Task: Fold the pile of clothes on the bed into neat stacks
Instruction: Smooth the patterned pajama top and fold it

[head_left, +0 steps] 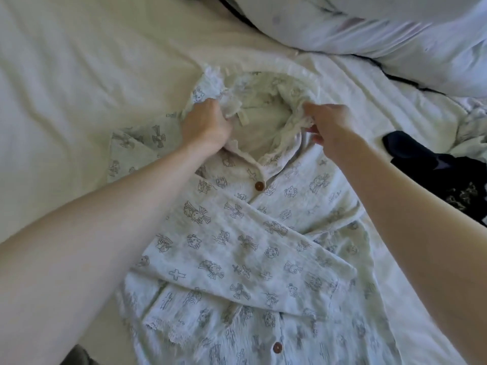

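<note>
One printed pyjama shirt (pixel 253 233) counted on bed (pixel 66 88). Two brown buttons seen on shirt: upper button (pixel 259 185), lower button (pixel 277 346). One dark garment (pixel 434 175) noted at right. One white pillow (pixel 382 30) noted. Two hands counted: left hand (pixel 205 125), right hand (pixel 329 125).

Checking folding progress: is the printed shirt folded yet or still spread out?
Mostly spread: printed shirt lies flat on the bed, one sleeve folded across; left hand and right hand grip its collar.
</note>
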A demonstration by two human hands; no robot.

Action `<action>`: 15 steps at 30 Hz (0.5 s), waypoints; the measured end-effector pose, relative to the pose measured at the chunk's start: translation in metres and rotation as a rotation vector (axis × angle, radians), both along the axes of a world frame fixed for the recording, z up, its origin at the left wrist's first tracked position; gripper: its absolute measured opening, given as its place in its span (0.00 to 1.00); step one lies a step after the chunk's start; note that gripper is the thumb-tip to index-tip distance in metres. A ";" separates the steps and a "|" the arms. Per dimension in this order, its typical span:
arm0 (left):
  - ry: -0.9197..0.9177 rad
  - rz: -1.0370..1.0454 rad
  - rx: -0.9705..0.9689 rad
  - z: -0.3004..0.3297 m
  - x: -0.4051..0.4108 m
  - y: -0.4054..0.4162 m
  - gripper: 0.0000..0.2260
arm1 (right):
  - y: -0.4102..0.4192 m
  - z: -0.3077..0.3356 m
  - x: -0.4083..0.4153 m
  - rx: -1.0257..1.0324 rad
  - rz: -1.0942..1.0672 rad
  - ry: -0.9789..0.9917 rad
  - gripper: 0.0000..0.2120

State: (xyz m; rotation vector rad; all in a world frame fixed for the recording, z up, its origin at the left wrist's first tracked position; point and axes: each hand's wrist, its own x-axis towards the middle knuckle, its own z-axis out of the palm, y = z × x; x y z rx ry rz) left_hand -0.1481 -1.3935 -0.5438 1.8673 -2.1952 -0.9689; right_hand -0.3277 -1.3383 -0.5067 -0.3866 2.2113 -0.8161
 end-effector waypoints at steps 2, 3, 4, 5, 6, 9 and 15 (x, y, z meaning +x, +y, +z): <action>0.197 0.259 0.028 0.002 0.005 -0.003 0.08 | -0.011 0.003 0.001 -0.097 0.027 0.029 0.13; 0.332 0.432 0.047 0.006 0.006 -0.003 0.08 | -0.015 0.004 0.002 -0.145 0.022 0.038 0.14; 0.430 0.577 0.050 0.008 0.005 -0.003 0.08 | -0.019 0.003 0.004 -0.194 0.014 0.025 0.14; 0.471 0.652 0.045 0.009 0.004 -0.001 0.08 | -0.020 0.002 0.008 -0.223 0.029 -0.023 0.14; 0.473 0.653 0.056 0.008 0.002 0.001 0.08 | -0.021 0.000 0.013 -0.241 0.054 -0.091 0.12; 0.461 0.512 0.180 -0.001 -0.004 0.004 0.04 | -0.016 -0.009 0.025 -0.217 0.181 -0.190 0.06; 0.415 0.009 -0.134 -0.005 0.012 0.045 0.10 | 0.028 -0.031 0.049 -0.211 0.502 0.275 0.14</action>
